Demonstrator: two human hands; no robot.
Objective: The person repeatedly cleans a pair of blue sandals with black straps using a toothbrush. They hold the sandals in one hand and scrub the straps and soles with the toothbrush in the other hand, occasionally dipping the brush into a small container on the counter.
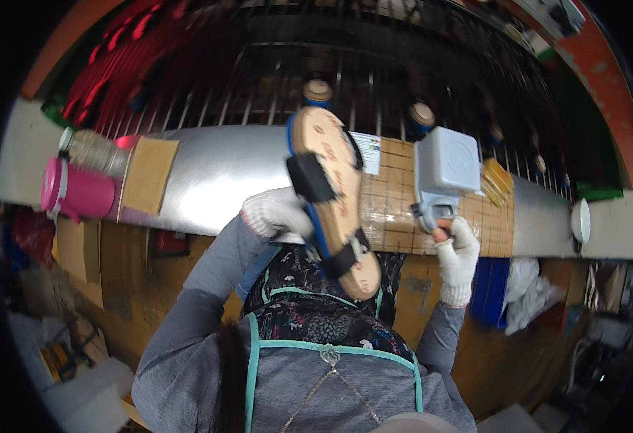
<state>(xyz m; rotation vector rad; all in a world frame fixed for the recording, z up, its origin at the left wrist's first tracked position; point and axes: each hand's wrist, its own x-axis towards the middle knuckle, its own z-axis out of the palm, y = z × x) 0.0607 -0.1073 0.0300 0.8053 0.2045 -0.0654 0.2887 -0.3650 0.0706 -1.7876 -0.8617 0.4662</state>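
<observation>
My left hand (280,214), in a white knit glove, grips a sandal (339,187) from its left side, above my lap at the bench edge. The sandal's tan sole side faces up, with black straps across it and blue along its left edge; it is slightly blurred. My gloved right hand (459,256), fingertips bare, is closed at the small front cup of a pale plastic glue pot (449,159). What those fingers pinch is too small to make out.
A steel bench top (215,169) carries a taped cardboard sheet (386,195). Pink jug (78,187), clear jar (94,151) and brown card (149,175) stand left. A yellow block (497,180) and white bowl (581,221) are right. Behind runs a metal-bar rack with several blue-and-tan pieces (318,92).
</observation>
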